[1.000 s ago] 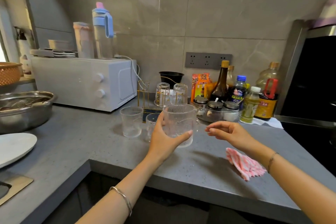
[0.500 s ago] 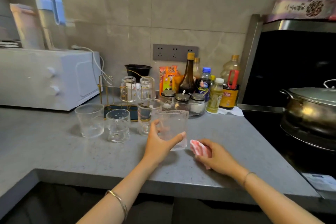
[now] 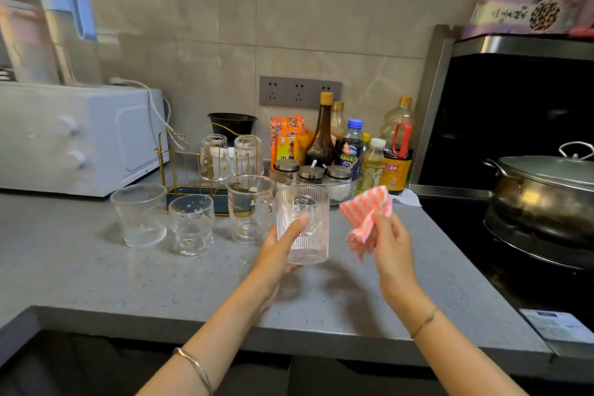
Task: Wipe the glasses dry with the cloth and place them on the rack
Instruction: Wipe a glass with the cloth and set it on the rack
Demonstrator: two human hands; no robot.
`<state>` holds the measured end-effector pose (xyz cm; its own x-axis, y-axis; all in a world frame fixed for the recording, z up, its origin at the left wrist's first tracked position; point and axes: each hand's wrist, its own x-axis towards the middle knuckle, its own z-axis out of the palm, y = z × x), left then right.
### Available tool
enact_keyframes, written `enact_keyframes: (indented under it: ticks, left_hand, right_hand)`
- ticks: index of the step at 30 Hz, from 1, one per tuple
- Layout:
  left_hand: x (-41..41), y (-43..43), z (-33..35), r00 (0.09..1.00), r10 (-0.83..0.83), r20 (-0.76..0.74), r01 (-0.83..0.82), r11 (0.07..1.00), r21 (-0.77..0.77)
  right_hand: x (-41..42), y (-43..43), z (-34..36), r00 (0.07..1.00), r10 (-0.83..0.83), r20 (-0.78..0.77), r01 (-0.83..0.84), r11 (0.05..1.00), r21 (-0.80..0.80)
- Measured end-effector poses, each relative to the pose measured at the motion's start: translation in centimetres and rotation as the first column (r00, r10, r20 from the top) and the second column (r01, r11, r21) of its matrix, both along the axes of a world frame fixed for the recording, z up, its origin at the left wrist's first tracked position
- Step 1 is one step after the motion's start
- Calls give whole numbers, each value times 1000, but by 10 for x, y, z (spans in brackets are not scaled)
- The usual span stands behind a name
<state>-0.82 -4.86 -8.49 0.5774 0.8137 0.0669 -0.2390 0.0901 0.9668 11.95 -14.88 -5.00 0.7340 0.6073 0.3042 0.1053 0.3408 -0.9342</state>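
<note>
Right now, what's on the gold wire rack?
Two upside-down clear glasses sit on the gold wire rack. Its dark tray is partly covered by two upright clear glasses in front.

Soft indoor light from above leaves faint shadows near the front edge of the table [image 3: 96, 283]. Warm glare sits on the pot [image 3: 530, 202]. The left side is motion-blurred; wide-angle distortion bends the edges.

Left hand [image 3: 278, 255]: forearm reaching up from lower centre, fingers wrapped round a ribbed glass [image 3: 305, 241], thumb laid on its near side. Right hand [image 3: 393, 249]: forearm entering from lower right, raised beside the left, fingers pinching a pink striped cloth [image 3: 366, 219]. Hands near, not touching.
</note>
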Motion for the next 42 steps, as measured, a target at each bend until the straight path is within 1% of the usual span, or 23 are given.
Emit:
enact_keyframes:
  ticks: [2, 3, 5, 7, 9, 12, 14, 16, 19, 22, 23, 26, 28, 29, 30, 33, 35, 39, 42]
  left_hand:
    - [4, -2, 7, 996, -38, 84, 43, 998, -52]
    - [5, -4, 10, 992, -61, 113, 68, 996, -53]
    - [6, -8, 19, 985, -102, 142, 108, 994, -34]
    - [6, -10, 28, 978, -123, 166, 129, 991, -28]
    - [7, -8, 34, 968, -138, 208, 147, 989, -26]
    - [11, -2, 40, 957, -99, 274, 142, 979, -145]
    - [13, -3, 40, 950, -102, 297, 152, 976, -153]
    - [15, -4, 38, 950, -129, 284, 165, 980, -108]
    - [16, -7, 36, 942, -168, 289, 192, 980, -57]
    - [15, -8, 37, 934, -189, 304, 208, 978, -33]
    - [15, -7, 37, 934, -187, 306, 210, 977, -45]
    - [17, -4, 32, 949, -170, 267, 187, 982, -39]
    - [19, -2, 32, 959, -147, 241, 153, 988, -8]
    - [18, -2, 33, 961, -134, 241, 137, 991, 2]
    - [18, -1, 35, 960, -126, 249, 129, 992, 6]
    - [15, 5, 36, 961, -143, 238, 140, 990, 29]
    - [12, 8, 39, 960, -153, 233, 150, 988, 32]
    - [8, -1, 48, 944, -202, 262, 201, 979, 30]
    - [6, -9, 50, 944, -195, 266, 193, 981, 34]
  right_hand:
    - [-15, -1, 9, 993, 60, 102, -70, 994, 88]
    - [-19, 1, 8, 980, 88, 180, -108, 988, 108]
    - [-30, 6, 4, 931, 137, 339, -179, 979, 97]
    - [-40, 9, 2, 871, 157, 466, -217, 973, 77]
    - [-46, 13, 0, 820, 119, 559, -191, 979, 72]
    - [-51, 18, -5, 762, 48, 645, -140, 986, 93]
    - [-53, 21, -9, 738, 12, 675, -101, 990, 94]
    - [-51, 26, -8, 715, -5, 699, -77, 993, 86]
    - [-42, 32, 2, 706, 19, 708, -73, 996, 46]
    - [-27, 40, 16, 643, 10, 766, -45, 999, 25]
    - [-23, 43, 21, 642, 9, 767, -39, 999, 21]
    - [-12, 50, 33, 693, 8, 721, -9, 1000, -3]
    - [-11, 52, 32, 712, -13, 702, -4, 1000, 22]
    - [-14, 51, 27, 708, -14, 707, -15, 999, 35]
    - [-18, 49, 22, 688, -10, 726, -29, 999, 41]
    - [-35, 39, 0, 587, 17, 809, -50, 999, 15]
    - [-41, 35, -6, 554, 22, 833, -40, 999, 1]
    - [-38, 38, 13, 592, 12, 806, -42, 999, 16]
    - [-28, 44, 33, 660, 18, 751, -58, 998, 27]
